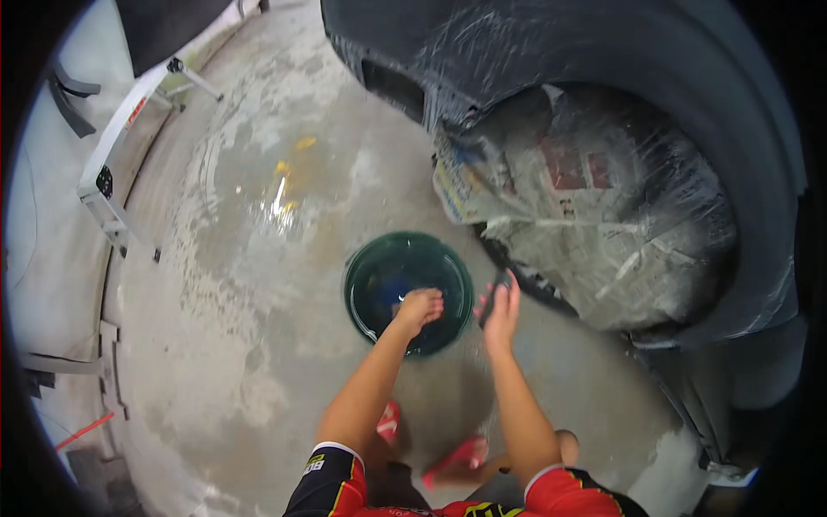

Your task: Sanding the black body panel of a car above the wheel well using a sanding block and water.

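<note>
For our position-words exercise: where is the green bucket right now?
In the head view, the green bucket sits on the floor near the middle, with the left hand over its opening and the right hand to its right.

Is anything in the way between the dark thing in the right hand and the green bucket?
Nothing visible stands between the dark thing in the right hand and the rim of the green bucket. The left hand does cover part of the bucket's opening, though.
</note>
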A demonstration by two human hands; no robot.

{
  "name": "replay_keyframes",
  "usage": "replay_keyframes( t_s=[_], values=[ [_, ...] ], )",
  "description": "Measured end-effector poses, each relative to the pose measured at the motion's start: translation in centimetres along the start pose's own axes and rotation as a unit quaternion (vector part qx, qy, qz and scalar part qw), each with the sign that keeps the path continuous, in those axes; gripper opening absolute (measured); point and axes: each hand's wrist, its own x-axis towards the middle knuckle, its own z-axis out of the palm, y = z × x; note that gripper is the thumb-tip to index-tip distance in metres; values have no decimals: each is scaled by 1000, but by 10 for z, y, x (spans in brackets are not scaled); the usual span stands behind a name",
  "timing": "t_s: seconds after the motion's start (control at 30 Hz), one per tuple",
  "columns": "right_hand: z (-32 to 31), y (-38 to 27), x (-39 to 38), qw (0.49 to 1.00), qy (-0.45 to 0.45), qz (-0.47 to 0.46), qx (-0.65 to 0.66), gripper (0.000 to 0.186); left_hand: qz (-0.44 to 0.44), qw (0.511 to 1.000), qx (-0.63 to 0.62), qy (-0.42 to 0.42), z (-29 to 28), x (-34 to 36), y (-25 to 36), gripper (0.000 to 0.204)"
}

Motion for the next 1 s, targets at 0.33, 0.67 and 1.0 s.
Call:
replay_keyframes(
  t_s=[0.33, 0.67, 1.0],
  values=[
    [-116, 148, 20, 919, -23, 314, 237, 41, 74, 994, 80, 30, 17, 39, 8, 39],
    [-152, 105, 76, 797, -259, 166, 520, 49, 615, 552, 547, 133, 156, -58, -27, 21],
    [-190, 196, 8, 874, -246, -8, -419, 60, 135, 955, 145, 221, -87, 97, 16, 36]
  ],
)
